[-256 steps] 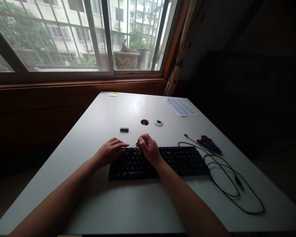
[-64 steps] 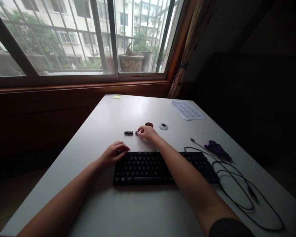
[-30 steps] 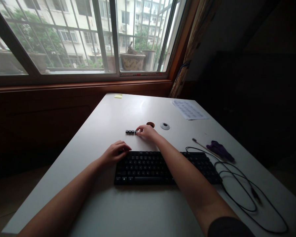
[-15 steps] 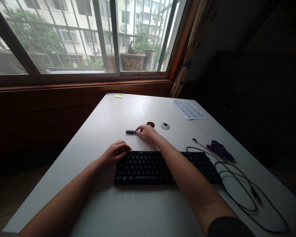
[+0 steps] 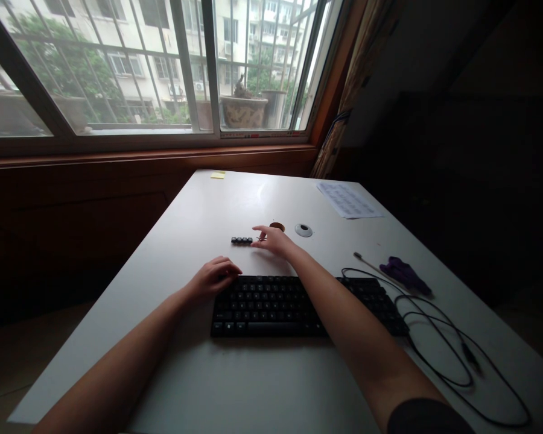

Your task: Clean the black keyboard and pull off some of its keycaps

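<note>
A black keyboard lies flat on the white table. My left hand is at its upper left corner, fingers curled together and touching it at the back edge. Behind the keyboard, several small black keycaps stand in a short row. My right hand is just right of this row, thumb and index finger spread apart, with nothing between their tips. Something thin and dark shows beneath that palm, too small to name. My right forearm covers part of the keyboard.
The keyboard's black cable loops over the right side of the table. Near it lie a thin brush-like stick and a purple cloth item. Farther back are a round grommet cover, a hole, printed paper and yellow sticky notes.
My right thumb and index finger have parted and let go of the rightmost keycap, which now stands in the row. My left hand has stayed at the keyboard's corner.
</note>
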Demonstrator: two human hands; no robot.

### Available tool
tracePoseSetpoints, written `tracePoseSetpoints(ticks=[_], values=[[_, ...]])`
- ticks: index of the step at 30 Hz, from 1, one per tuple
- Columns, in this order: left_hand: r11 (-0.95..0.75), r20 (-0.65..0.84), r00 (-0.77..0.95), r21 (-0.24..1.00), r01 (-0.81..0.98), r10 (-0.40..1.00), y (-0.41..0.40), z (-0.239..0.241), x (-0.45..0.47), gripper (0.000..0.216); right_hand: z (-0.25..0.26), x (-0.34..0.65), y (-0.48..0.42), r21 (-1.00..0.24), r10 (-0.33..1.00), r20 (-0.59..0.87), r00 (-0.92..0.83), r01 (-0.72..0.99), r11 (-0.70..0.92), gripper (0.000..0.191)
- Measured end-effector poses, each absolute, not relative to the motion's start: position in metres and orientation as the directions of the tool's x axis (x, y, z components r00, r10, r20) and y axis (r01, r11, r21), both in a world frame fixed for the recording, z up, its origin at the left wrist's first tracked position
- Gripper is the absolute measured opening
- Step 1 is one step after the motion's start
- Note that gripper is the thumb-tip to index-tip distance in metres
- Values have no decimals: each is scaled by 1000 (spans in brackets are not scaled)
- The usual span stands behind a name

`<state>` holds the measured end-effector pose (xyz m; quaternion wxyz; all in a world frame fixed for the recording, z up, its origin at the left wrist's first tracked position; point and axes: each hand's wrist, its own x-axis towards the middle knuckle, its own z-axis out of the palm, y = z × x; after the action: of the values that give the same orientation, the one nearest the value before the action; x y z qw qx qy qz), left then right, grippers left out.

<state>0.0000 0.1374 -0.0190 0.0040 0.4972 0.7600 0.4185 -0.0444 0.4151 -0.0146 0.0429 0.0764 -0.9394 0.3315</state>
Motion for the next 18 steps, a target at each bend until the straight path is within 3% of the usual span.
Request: tracePoseSetpoints(ticks=[5,11,15,18], values=[[160,401,-506,641,751,764,137,-20,0,18,3,-23,423,-664,-68,269,-961,-236,709,30],[160,394,-505,645,747,768,136,-20,0,18,27,24,417,-830,-36,364,-931,-341,440,46],[143,406,-487,637,757,773,137,-22,-2,18,36,58,413,-818,98,402,-911,-308,486,55],[140,412,-481,629,765,774,137,-21,-2,17,39,78,407,-837,175,343,-923,-216,503,61]])
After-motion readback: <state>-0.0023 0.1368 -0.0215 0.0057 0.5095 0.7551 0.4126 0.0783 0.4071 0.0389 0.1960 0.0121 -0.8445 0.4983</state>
